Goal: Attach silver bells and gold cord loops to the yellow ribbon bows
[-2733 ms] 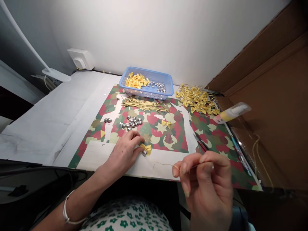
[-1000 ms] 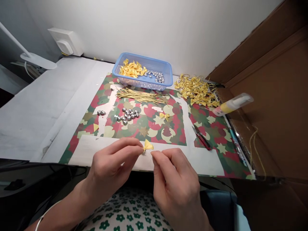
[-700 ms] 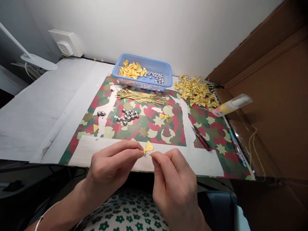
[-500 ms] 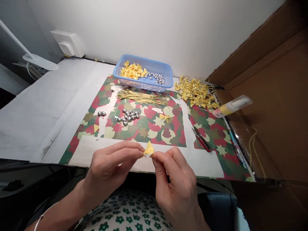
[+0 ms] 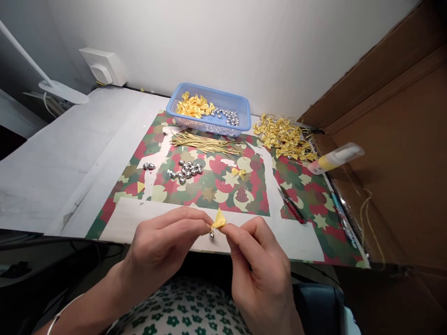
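Observation:
Both hands meet over the near table edge, pinching a small yellow ribbon bow (image 5: pixel 219 219). A tiny silver bead (image 5: pixel 211 236) hangs just below it. My left hand (image 5: pixel 164 246) grips the bow's left side with thumb and forefinger. My right hand (image 5: pixel 256 267) pinches its right side, fingers closed; a thin cord between them is too fine to make out.
On the patterned paper mat (image 5: pixel 307 195) lie loose silver beads (image 5: pixel 186 170), a bundle of gold cords (image 5: pixel 206 143), a lone bow (image 5: pixel 239 173) and scissors (image 5: pixel 292 204). A blue basket (image 5: pixel 209 125) stands at the back, a heap of finished bows (image 5: pixel 284 138) and a glue bottle (image 5: pixel 335 158) to the right.
My right hand came in from the right and closed onto the bow beside my left hand. The bow was lifted off the mat; the silver bead now dangles beneath it.

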`<state>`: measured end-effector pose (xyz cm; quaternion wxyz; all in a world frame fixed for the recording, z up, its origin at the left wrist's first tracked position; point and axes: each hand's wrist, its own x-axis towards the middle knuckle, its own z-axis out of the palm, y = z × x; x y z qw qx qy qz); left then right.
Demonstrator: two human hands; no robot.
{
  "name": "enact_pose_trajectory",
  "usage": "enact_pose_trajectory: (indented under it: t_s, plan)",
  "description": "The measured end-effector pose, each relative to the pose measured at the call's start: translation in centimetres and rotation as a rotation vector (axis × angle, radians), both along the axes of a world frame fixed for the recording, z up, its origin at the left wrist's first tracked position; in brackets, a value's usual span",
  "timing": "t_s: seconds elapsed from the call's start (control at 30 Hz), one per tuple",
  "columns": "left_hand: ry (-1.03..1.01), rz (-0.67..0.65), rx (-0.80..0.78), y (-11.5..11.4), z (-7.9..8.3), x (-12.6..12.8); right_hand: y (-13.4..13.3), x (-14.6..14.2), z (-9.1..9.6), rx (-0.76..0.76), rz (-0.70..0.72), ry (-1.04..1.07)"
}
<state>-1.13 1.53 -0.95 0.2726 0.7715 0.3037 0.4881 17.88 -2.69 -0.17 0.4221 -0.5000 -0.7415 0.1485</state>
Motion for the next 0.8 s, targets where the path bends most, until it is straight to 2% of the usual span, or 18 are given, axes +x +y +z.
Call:
enact_pose_trajectory:
  t_s: [0.17, 0.3, 0.63, 0.8]
  plan:
    - [0.026, -0.033, -0.012, 0.0, 0.1, -0.1, 0.4, 0.4, 0.4, -0.012, 0.009, -0.046]
    - [0.024, -0.039, -0.028, 0.0, -0.1, -0.2, 0.6, 0.3, 0.5, -0.058, 0.020, 0.002]
    - [-0.111, -0.039, -0.144, -0.3, -0.5, 0.0, 0.1, -0.7, -0.5, -0.115, -0.010, 0.177]
    - [-0.169, 0.000, -0.179, -0.8, -1.1, 0.0, -0.1, -0.7, -0.3, -0.104, 0.021, 0.162]
